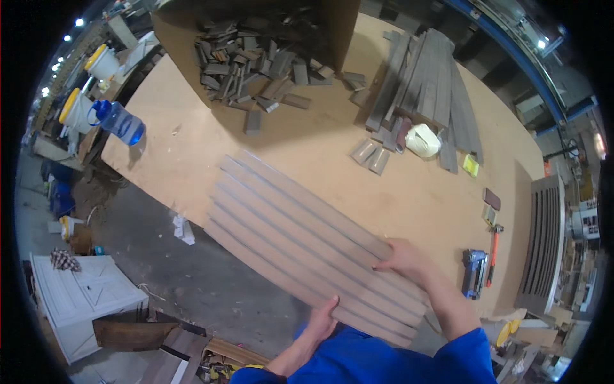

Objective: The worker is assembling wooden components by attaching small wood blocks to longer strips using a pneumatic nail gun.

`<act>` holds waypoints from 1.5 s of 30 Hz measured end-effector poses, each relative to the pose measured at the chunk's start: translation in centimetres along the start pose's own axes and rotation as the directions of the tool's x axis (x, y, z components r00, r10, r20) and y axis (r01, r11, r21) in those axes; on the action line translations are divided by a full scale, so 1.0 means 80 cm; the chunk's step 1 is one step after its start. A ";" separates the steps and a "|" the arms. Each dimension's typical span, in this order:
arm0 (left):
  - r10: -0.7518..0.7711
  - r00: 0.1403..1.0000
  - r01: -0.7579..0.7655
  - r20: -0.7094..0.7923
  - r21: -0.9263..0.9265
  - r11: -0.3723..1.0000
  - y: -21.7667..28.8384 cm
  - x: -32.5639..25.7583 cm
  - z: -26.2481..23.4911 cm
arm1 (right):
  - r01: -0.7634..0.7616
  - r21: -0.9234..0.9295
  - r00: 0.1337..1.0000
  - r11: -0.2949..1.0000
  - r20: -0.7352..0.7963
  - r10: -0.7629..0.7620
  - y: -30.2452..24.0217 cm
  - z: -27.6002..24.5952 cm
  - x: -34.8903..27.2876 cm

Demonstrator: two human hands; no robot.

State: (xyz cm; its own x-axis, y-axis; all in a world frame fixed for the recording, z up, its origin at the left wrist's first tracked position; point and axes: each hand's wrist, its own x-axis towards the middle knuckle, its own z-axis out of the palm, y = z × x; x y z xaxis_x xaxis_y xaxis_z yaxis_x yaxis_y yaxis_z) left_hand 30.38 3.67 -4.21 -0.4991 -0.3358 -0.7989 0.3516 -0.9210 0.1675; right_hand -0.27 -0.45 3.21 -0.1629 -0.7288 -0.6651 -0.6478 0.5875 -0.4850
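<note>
A long brown slatted wooden panel [281,237] with grey lines along its length lies slantwise before me, its far part over the table and its near edge past the table's edge. My left hand [323,320] grips the near long edge, thumb on top and the other fingers hidden underneath. Further right, my right hand [406,259] is closed over the far long edge, thumb on the face. To the right of that hand lie a blue nail gun [474,274] and a hammer [494,253] with an orange handle.
A cardboard box [185,57] spills wood offcuts [243,64] onto the table [307,141]. Long grey boards [428,80] are stacked at the back right. A blue water bottle [121,123] stands far left. Another slatted panel [542,243] leans at the right edge. A white cabinet [89,281] stands lower left.
</note>
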 end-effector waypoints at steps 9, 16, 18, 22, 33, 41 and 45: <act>-0.025 0.996 0.015 0.089 0.106 0.994 0.014 -0.004 -0.021 | -0.029 0.049 0.968 0.998 0.250 0.015 -0.040 0.038 -0.012; -0.041 0.991 0.018 0.127 0.181 0.983 0.000 0.008 -0.024 | 0.050 0.156 0.995 0.987 -0.096 -0.035 -0.020 0.119 -0.051; -0.081 0.992 0.056 0.097 0.234 0.971 0.004 0.001 -0.032 | 0.024 0.177 0.995 0.984 -0.102 -0.006 -0.033 0.125 -0.056; -0.036 0.986 -0.031 0.161 0.394 0.919 0.003 -0.047 -0.031 | 0.103 0.336 0.994 0.936 0.003 -0.110 -0.027 0.167 -0.077; 0.304 0.793 -0.609 0.528 0.677 0.413 0.092 -0.154 0.100 | 0.665 0.534 0.685 0.522 -0.715 -0.141 -0.098 0.121 -0.239; -0.163 0.617 -0.772 0.770 0.552 -0.316 0.226 -0.174 0.328 | 0.906 0.340 0.251 0.251 -0.910 0.329 -0.196 0.115 -0.182; -0.386 0.753 -0.653 0.534 0.530 -0.541 0.236 -0.140 0.345 | 0.904 0.423 0.355 -0.061 -0.664 0.658 -0.245 0.185 -0.097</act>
State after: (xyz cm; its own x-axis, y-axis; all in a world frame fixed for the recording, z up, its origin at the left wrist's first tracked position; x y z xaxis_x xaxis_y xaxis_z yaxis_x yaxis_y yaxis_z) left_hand 20.73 -15.37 23.85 -0.9338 -0.0027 -0.3577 -0.2842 0.6130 0.7372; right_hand 24.72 -1.06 9.47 -0.9782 -0.1058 -0.1788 0.2074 -0.5456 -0.8120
